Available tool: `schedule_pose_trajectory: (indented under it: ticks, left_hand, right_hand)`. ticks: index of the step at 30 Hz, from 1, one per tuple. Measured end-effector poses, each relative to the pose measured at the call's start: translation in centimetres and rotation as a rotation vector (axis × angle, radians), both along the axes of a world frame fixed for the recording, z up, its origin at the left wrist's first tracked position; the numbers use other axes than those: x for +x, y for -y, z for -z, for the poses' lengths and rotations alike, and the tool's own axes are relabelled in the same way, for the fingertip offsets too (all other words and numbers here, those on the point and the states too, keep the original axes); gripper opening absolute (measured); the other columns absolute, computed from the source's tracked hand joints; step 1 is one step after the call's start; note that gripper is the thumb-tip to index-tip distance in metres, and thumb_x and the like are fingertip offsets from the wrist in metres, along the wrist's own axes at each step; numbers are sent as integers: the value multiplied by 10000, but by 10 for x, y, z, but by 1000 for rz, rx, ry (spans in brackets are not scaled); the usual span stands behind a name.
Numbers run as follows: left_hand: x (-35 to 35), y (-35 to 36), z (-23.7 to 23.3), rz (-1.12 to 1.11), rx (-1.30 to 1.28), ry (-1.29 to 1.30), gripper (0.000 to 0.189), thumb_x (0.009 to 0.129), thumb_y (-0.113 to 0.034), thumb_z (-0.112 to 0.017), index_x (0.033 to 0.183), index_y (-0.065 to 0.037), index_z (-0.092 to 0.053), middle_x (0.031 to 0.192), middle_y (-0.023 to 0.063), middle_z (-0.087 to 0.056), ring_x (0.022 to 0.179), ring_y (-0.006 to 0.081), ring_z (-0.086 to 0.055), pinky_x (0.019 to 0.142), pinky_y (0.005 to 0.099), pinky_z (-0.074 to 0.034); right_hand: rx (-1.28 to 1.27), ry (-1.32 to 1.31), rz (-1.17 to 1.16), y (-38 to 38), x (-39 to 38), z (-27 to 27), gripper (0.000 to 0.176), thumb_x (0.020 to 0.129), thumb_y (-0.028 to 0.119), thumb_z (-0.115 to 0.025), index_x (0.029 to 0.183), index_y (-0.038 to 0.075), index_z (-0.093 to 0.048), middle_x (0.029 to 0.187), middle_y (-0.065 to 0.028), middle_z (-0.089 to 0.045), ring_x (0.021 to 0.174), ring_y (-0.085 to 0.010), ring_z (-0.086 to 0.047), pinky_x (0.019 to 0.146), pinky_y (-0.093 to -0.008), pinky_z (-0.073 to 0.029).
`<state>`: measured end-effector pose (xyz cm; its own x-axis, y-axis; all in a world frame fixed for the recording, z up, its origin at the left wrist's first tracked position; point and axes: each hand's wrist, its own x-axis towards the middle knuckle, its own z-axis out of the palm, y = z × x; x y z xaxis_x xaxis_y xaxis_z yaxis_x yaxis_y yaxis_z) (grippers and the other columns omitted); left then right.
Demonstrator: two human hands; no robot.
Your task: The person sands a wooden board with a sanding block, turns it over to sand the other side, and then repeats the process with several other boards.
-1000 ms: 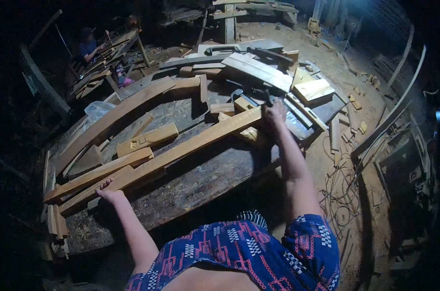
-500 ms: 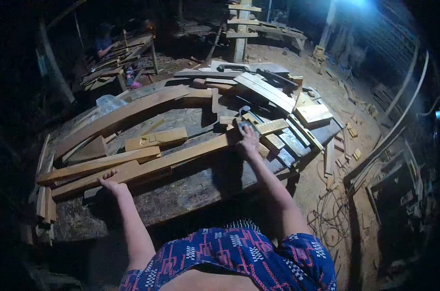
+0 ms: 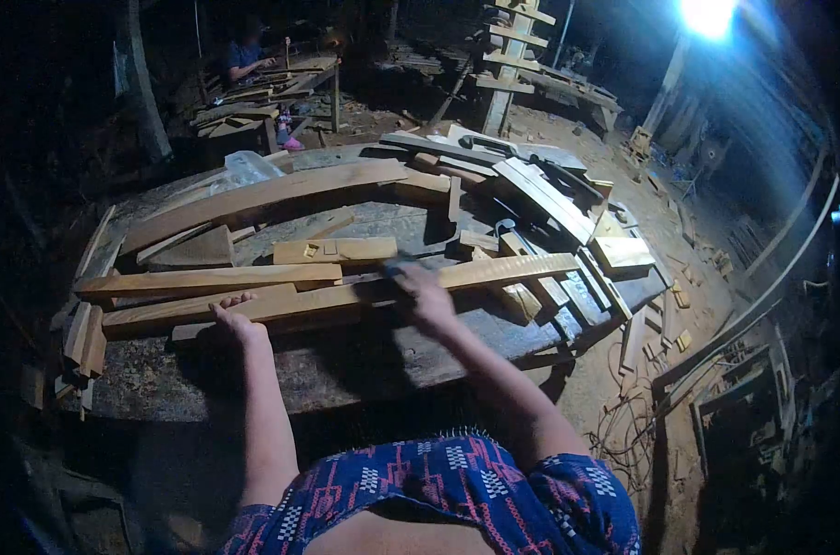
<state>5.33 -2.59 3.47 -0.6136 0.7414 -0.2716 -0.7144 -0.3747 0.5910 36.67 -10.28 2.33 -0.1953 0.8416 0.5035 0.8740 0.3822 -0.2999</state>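
A long wooden beam [image 3: 503, 270] lies lengthwise across the workbench [image 3: 346, 375], its right part catching the light. My left hand [image 3: 239, 320] grips it left of the middle, fingers curled over the top edge. On the beam's middle, my right hand [image 3: 427, 298] presses a small dark sanding pad [image 3: 401, 270], blurred by motion. Behind the beam rests a short block [image 3: 335, 250] with a cut-out mortise. Another long piece of wood [image 3: 207, 279] lies just beyond my left hand.
A curved timber [image 3: 272, 203] spans the bench's far side. Planks [image 3: 545, 199] and a pale block [image 3: 622, 252] crowd the right end, near a metal clamp [image 3: 505, 228]. Cables [image 3: 628, 425] and offcuts lie on the ground. Another person [image 3: 246, 60] is at a far bench.
My right hand has slid left along the beam with the sanding pad, toward my left hand. My left hand keeps its hold on the beam. The camera view has shifted.
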Motion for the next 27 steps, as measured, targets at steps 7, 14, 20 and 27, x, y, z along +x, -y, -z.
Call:
schedule_pose_trajectory:
  ticks: [7,14,20,27]
  left_hand:
    - [-6,4,6,117,11,-342,391,855,-449,-332,773,-74,-409,687,41,-422,658,184,-460,734,323,-389]
    - [-19,-16,39,25,48,-440,429,846,-482,-313,739,-87,-440,762,48,-460,767,186,-460,764,331,-367]
    - [-30,-24,52,-51,34,-596,435,854,-471,-298,733,-77,-436,746,48,-464,759,180,-460,765,327,-365]
    - [-10,-7,22,-85,22,-412,412,865,-433,-281,734,-73,-433,696,51,-475,715,184,-463,754,328,-365]
  right_hand:
    - [64,158,591,7,158,13,469,633,293,-601,1055,103,-522,1009,-125,-485,973,-274,-449,770,-351,-376]
    - [9,-87,229,-23,-10,12,447,591,109,-551,1038,109,-539,1138,-112,-447,1082,-269,-393,923,-389,-282]
    - [28,64,-192,-3,-136,-18,492,740,142,-456,1223,159,-369,1261,-170,-326,1179,-309,-292,986,-427,-196]
    - [-27,21,232,22,46,-16,572,597,117,-613,1150,123,-467,1210,-119,-410,1145,-297,-342,943,-367,-287]
